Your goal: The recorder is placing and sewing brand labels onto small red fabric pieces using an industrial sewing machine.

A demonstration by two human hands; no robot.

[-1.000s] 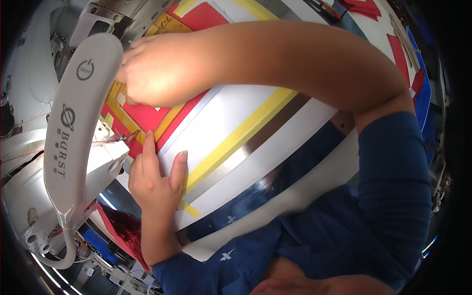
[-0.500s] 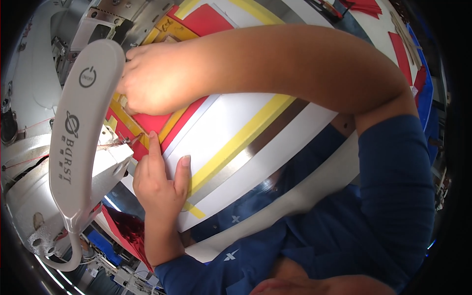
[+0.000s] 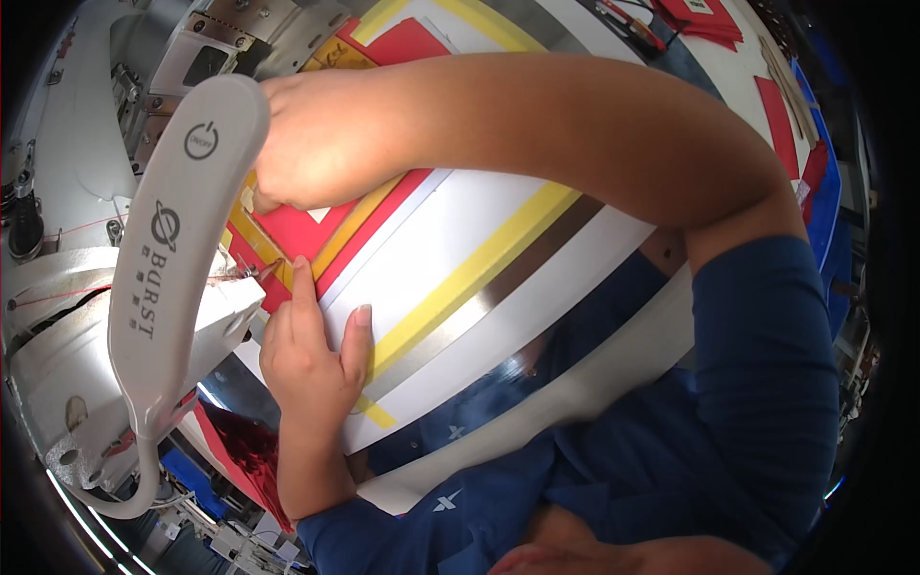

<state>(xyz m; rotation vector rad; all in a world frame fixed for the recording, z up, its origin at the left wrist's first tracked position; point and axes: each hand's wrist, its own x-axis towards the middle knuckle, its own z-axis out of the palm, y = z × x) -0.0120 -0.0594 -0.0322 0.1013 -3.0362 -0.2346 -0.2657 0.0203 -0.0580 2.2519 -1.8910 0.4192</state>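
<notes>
My left hand [image 3: 314,345] lies with its index finger stretched out, the tip at the corner of a yellow-edged template frame [image 3: 350,233] over red fabric [image 3: 295,228]. Its thumb is spread, and nothing shows in its grasp. Reaching across from the right, my right hand [image 3: 326,144] rests on the far part of the frame, its thumb near the inner edge. A grey lamp [image 3: 187,249] covers most of that hand's fingers, so their grip is hidden. Beside my left fingertip is the sewing machine's needle end [image 3: 251,276], with red thread.
The white machine body [image 3: 77,335] stands close on the left. Under my arms lies a white board [image 3: 431,259] with yellow tape strips [image 3: 479,273]. Red fabric pieces [image 3: 704,21] and a red-handled tool [image 3: 632,24] lie at the far right. More red fabric [image 3: 240,446] hangs below the machine.
The view has shifted slightly, with the lamp now further right over my right fingers. My right hand appears slightly higher; my left hand has barely moved.
</notes>
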